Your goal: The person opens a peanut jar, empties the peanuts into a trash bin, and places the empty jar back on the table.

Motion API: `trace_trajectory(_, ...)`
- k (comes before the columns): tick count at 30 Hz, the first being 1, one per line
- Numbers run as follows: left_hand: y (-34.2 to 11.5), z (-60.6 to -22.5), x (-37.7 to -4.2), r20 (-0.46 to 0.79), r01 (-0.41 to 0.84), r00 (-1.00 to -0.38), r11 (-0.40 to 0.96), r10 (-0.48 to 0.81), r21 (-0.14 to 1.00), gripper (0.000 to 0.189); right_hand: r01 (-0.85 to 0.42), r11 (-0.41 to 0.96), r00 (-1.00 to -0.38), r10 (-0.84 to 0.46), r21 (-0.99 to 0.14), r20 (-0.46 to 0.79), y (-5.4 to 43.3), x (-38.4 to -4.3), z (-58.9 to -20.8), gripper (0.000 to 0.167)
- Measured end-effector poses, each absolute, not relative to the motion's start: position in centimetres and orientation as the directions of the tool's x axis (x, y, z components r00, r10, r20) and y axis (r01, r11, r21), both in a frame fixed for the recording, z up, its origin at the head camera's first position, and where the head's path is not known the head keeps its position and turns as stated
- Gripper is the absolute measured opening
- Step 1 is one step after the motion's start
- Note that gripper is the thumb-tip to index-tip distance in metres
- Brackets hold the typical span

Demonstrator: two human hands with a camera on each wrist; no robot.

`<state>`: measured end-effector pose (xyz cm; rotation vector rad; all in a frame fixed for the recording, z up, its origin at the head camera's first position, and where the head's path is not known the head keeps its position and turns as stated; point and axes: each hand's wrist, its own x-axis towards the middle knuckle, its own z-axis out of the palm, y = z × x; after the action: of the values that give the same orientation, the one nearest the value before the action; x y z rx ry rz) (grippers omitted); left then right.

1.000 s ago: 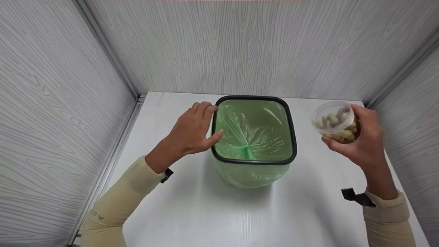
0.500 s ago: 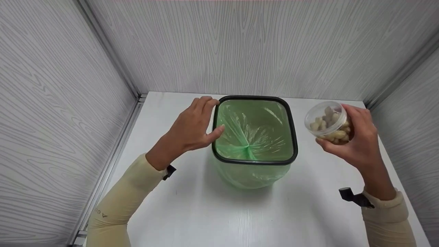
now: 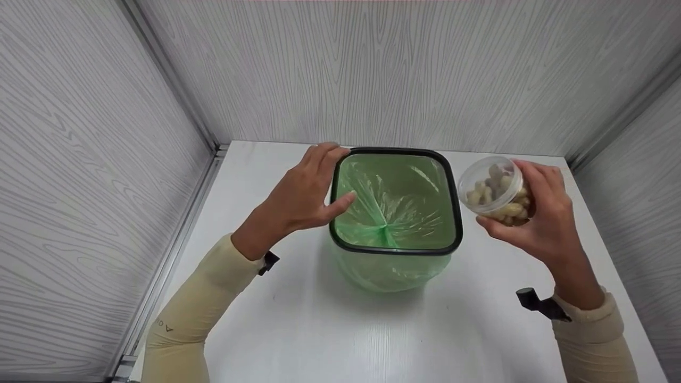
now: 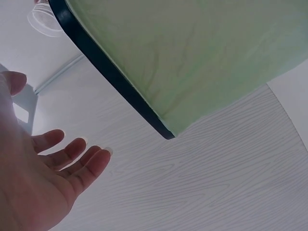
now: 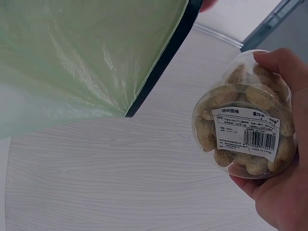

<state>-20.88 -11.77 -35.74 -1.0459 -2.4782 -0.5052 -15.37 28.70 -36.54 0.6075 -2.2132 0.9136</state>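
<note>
My right hand [image 3: 548,223] grips a clear plastic jar [image 3: 468,191] holding peanuts in shell [image 3: 513,210]. The jar leans left, its mouth end close to the right rim of a square trash bin [image 3: 396,251]. A white label with a barcode [image 5: 248,132] shows on the jar's base in the right wrist view. Green plastic bag [image 3: 409,213] lines the bin, gathered into a twist near the front. At the bin's left rim my left hand [image 3: 300,194] hovers with fingers spread and relaxed. It looks apart from the rim in the left wrist view and holds nothing.
The bin stands on a white table [image 3: 372,346], near its back edge. Pale wood-grain panels [image 3: 340,74] enclose the table at the back and both sides. Small dark cameras [image 3: 537,303] sit on both wrists.
My right hand has carried the jar left, closer to the bin's rim. My left hand has shifted slightly right and farther back along the left rim. The bin has stayed in place.
</note>
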Motion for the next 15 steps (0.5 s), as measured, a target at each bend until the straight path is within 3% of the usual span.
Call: trace_trajectory(15,-10.4,-35.3,-20.9,0.548,0.784,-0.579,0.598,0.604,0.169,0.071,-0.647,0.630,-0.674,-0.206,-0.431,0.710,27.1,-15.7,-36.0,0.089)
